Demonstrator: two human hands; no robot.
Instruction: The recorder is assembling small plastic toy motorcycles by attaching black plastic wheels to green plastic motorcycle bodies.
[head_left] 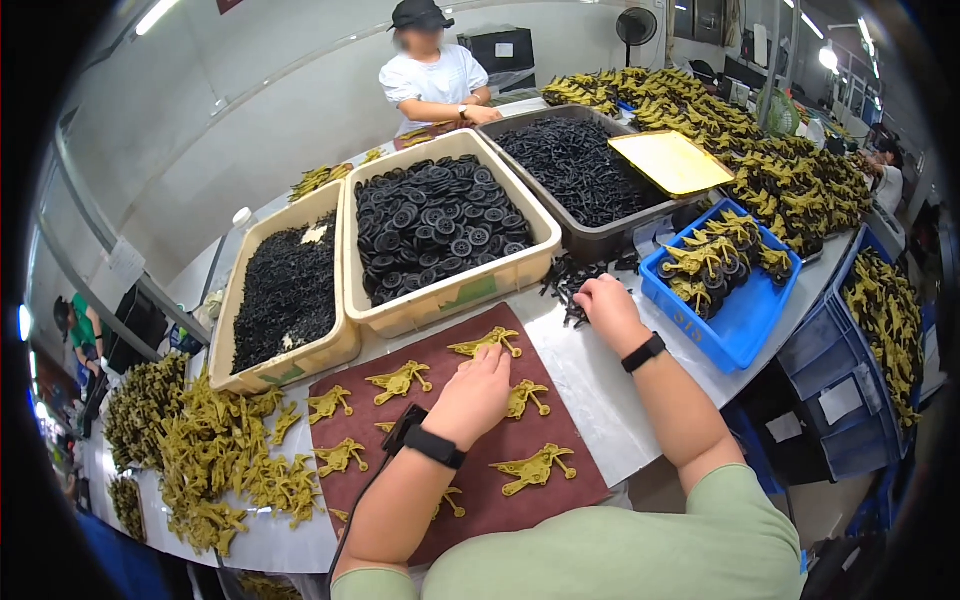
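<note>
My left hand (474, 393) reaches over a maroon mat (465, 525), its fingertips bent down at a yellow-green plastic frame (486, 342), like a toy motorbike's, near the mat's far edge. What those fingers hold, if anything, is hidden. Similar frames lie spaced out around it, including one (534, 469) at the near right and one (399, 382) to the left. My right hand (610, 310) is at a loose heap of small black parts (566, 284) on the table, right of the mat. Its fingers are drawn together at the heap, and anything between them is too small to name.
Beyond the mat stand a cream tub of black wheels (550, 240), a cream tub of small black pieces (345, 345) and a grey tub of black parts (590, 240). A blue tray (735, 350) holds wheeled assemblies. Frames pile (215, 460) at left. A co-worker (430, 80) sits opposite.
</note>
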